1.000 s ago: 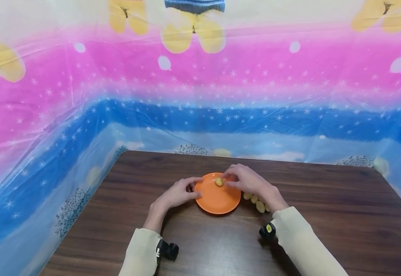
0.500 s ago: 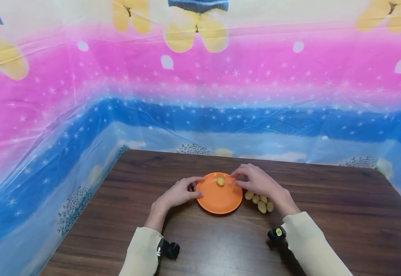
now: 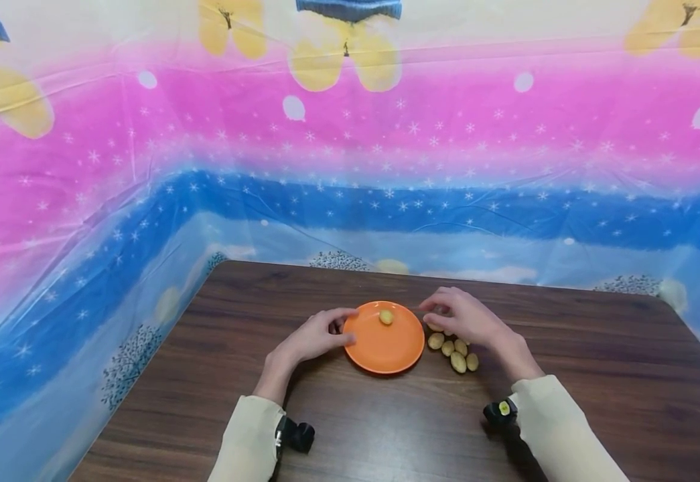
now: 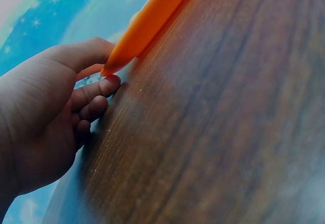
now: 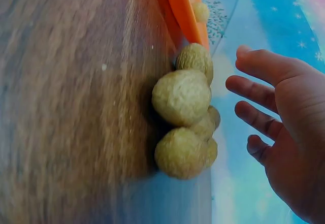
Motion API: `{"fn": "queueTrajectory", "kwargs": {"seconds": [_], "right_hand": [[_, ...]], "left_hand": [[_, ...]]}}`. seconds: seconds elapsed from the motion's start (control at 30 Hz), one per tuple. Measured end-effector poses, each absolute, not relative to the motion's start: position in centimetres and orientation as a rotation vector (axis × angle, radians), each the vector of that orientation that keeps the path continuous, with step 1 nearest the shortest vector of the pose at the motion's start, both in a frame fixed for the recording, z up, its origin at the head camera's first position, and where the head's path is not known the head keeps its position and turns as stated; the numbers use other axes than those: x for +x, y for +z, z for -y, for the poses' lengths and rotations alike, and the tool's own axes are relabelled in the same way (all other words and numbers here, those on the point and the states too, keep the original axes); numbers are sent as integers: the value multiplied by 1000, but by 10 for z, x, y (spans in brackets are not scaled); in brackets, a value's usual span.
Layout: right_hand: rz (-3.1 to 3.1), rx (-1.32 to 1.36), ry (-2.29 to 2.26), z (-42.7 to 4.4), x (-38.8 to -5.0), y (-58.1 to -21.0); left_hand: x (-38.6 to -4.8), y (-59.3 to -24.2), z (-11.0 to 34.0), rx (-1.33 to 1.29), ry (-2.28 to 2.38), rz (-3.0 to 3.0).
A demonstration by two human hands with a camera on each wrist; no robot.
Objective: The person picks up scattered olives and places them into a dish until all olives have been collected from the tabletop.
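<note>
An orange plate [image 3: 384, 348] lies on the table, with one small yellowish potato [image 3: 386, 317] near its far rim. My left hand [image 3: 313, 335] holds the plate's left rim; in the left wrist view the thumb lies against the edge and the fingertips sit low beside it. To the right of the plate, several small potatoes [image 3: 458, 361] are bunched together on the tabletop. Above the far end of that bunch is my right hand [image 3: 467, 318], and it partly hides some potatoes in the head view. In the right wrist view its fingers are spread apart with nothing between them.
The dark wood-grain table [image 3: 350, 428] has a cloth backdrop [image 3: 350, 147] along its far and left sides, in pink and blue with snowflakes. Black wrist cameras are strapped at both cuffs.
My right hand has drawn back from the potato on the plate and moved right, over the bunch. That potato stays on the plate. The left hand keeps its place at the rim.
</note>
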State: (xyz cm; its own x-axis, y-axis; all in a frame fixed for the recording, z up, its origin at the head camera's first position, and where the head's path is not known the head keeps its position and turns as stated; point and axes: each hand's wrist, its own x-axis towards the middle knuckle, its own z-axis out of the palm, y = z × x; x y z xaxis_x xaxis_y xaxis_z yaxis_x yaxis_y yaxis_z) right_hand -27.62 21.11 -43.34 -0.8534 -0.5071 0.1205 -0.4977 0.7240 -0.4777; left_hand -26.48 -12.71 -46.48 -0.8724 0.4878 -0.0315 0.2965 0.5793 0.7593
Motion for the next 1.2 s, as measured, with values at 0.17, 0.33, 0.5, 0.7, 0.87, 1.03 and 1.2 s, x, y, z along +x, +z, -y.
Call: {"fn": "queueTrajectory", "kwargs": {"seconds": [0.17,0.33,0.5,0.7,0.87,1.03,1.2], "right_hand": [[-2909,-807,-799,-218,-277,-436],[-2907,-786,-820,-226,-281,-440],[-2919,-769,-831,-235,-284,-444],[-2888,-709,-872,-243,-287,-451],[-2856,-668,-883,-247,-289,-456],[-2839,-652,-903,-248,-291,-458],[-2842,-623,-889,-247,-293,-459]], "left_hand": [[-266,-465,127,653,1175,-2571],[-266,-464,127,653,1174,-2570],[-266,-463,126,641,1165,-2570],[-266,-463,125,648,1157,-2567],[-266,-463,126,646,1158,-2570],[-266,-464,126,646,1163,-2570],[-265,-464,127,638,1167,-2573]]}}
